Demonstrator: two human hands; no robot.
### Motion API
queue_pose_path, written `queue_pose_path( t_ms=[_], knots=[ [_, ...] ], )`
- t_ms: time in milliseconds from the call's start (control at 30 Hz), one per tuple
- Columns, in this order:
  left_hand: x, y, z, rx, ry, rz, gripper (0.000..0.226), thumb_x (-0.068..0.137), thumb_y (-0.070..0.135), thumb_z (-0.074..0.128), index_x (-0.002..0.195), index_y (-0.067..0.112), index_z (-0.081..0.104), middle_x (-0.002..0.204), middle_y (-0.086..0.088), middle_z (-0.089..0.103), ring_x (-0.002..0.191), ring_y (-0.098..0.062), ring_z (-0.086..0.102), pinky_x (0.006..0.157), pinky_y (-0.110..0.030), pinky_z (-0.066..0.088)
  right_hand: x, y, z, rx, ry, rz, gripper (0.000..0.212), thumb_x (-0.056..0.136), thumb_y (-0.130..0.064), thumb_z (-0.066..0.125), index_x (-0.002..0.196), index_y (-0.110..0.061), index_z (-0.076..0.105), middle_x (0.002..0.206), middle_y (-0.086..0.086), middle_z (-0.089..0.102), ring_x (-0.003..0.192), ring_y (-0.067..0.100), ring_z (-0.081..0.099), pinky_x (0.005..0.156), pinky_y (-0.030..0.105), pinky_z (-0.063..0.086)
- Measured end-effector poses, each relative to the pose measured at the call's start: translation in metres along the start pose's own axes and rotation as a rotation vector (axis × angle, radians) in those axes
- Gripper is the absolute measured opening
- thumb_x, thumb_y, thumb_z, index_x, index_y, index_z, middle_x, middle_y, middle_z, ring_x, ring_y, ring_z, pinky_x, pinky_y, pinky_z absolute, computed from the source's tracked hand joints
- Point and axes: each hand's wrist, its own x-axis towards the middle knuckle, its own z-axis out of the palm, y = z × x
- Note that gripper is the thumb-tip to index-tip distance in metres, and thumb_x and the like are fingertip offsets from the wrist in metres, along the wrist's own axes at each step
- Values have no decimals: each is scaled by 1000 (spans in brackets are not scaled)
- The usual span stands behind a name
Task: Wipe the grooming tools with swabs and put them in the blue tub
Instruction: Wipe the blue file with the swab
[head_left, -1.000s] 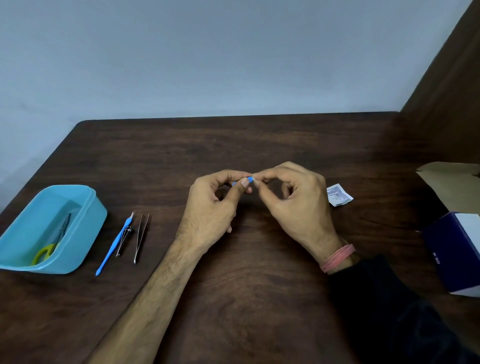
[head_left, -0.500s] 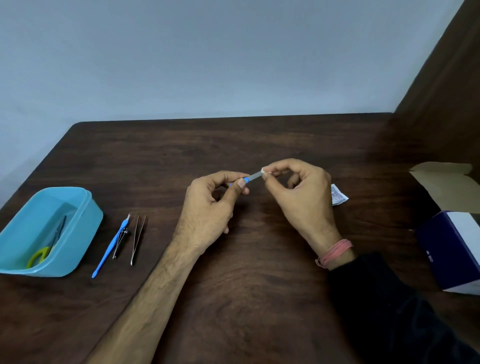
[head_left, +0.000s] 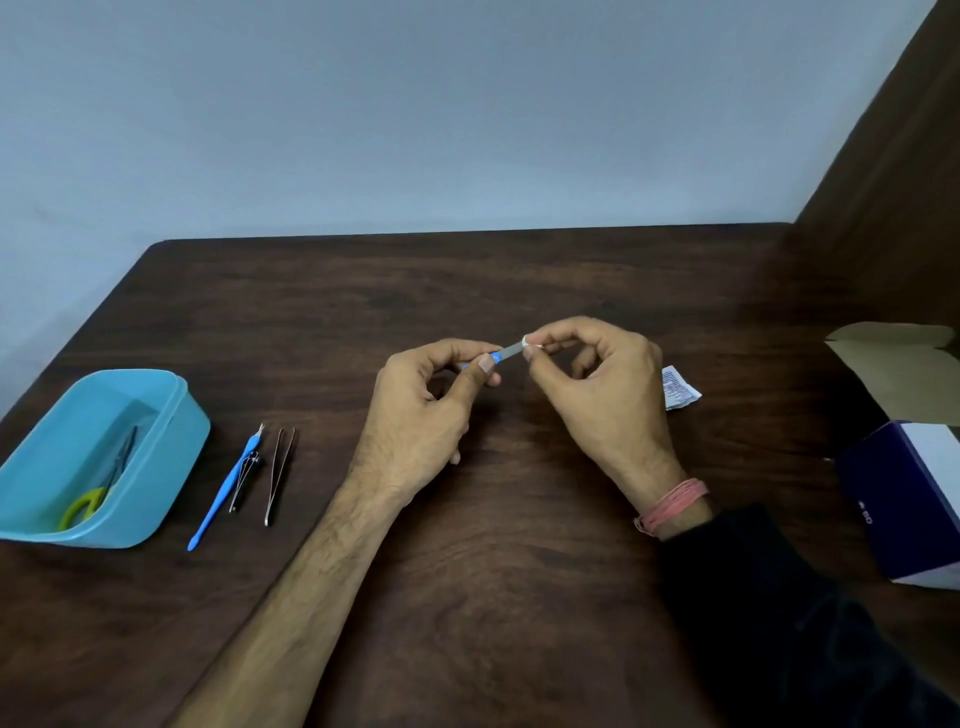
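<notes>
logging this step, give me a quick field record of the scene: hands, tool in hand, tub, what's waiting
left hand: pinches blue handle of file
right hand: pinches white swab on file's tip
tub: left on table, holds scissors
waiting: blue pusher, clipper, tweezers, beside tub
other: wrapper, box at right

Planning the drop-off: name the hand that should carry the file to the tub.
Left. The left hand already holds the file by its handle and is nearer the tub; the right hand pinches the swab.
</notes>
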Motion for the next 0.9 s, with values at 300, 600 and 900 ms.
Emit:
queue_pose_path(
  t_ms=[300,600,900],
  knots=[
    [0,1,0,-6,-2,10,15,110,26,70,113,31,83,98,7,80,52,-10,54,38,-25,45,3,3,-2,36,24,91,11,91,-16,87,92,-27,84,79,-12,77,50,8,51,54,13,38],
    [-1,3,0,-2,-5,10,15,110,27,69,114,30,83,99,6,80,54,-16,55,38,-25,46,2,1,0,21,-6,45,9,92,-18,87,93,-27,84,75,-19,74,52,9,56,56,13,39],
    [0,1,-1,-45,-63,27,21,114,28,63,126,29,80,107,7,80,58,-9,57,41,-25,49,1,0,0,14,4,31,9,93,-18,86,95,-27,84,78,-14,76,53,11,58,55,14,40]
  ],
)
